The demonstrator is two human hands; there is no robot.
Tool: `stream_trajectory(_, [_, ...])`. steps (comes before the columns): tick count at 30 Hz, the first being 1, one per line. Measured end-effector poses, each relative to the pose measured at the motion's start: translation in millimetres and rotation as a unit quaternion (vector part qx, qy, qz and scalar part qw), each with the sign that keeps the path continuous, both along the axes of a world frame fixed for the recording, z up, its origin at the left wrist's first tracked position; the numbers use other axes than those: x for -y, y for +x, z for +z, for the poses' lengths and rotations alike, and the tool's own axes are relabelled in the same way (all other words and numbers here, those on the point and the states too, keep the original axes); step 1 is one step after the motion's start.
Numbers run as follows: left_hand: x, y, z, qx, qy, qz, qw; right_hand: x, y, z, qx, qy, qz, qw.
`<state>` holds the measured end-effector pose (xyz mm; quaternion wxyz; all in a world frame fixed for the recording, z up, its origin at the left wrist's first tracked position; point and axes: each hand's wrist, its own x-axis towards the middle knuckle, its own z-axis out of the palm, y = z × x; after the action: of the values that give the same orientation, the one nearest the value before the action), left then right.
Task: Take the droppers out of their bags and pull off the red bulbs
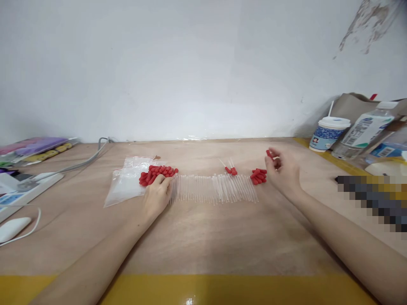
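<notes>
A row of thin clear dropper tubes [197,188] lies side by side across the middle of the table. At its left end my left hand [158,192] is closed, its fingertips pinching the top of a clear tube [174,176]. Just behind that hand is a big heap of red rubber bulbs [152,173]. My right hand [284,168] is raised at the right, with a red rubber bulb [269,153] between thumb and fingers. A smaller pile of red bulbs [259,176] rests left of it. Behind the row lie a few tubes fitted with red bulbs [231,170].
Clear zip bags [127,186] lie left of the heap. A power strip [38,184], cable [85,162] and white mouse [14,229] are at the left. A paper cup [329,134] and plastic bottle [362,133] stand at the right, near the wall [203,72].
</notes>
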<state>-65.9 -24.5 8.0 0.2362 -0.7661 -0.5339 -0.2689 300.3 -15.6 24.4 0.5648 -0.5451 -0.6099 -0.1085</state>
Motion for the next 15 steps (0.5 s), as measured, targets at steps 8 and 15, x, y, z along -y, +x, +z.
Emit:
stream_trajectory(8, [-7.0, 6.2, -3.9, 0.010, -0.023, -0.037, 0.999, -57.5, 52.0, -10.9, -0.241, -0.253, 0.036, 0.936])
stream_trajectory(15, [-1.1, 11.3, -5.7, 0.062, -0.065, -0.096, 0.991, -62.6, 56.8, -37.5, -0.273, -0.356, 0.142, 0.882])
